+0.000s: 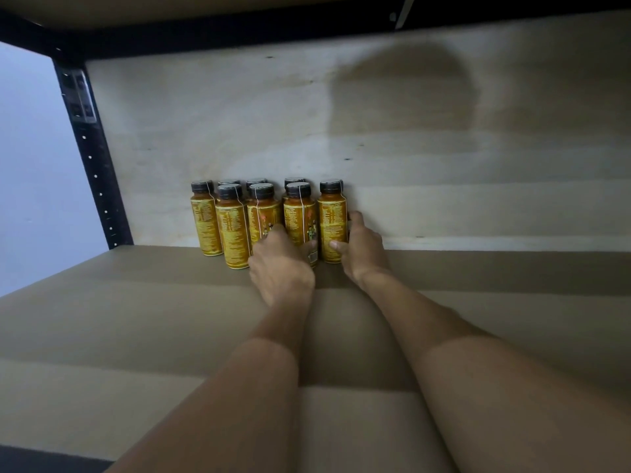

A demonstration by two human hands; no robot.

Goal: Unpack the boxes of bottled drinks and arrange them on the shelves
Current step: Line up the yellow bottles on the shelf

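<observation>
Reaching to the rear of the shelf board [136,302], we have both hands on a cluster of yellow-labelled drink bottles [232,227] standing upright against the plywood back panel [409,131]. Our right hand [362,249] wraps the end bottle [331,216] low down, thumb across its front, fingers curled round its far side. Our left hand [281,264] grips the neighbouring bottle [299,216] at its foot, thumb laid on the label; its fingers are hidden.

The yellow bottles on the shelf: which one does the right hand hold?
The rightmost bottle, alone at the right end of the cluster. The right hand wraps its lower part, with the thumb across the front.
</observation>
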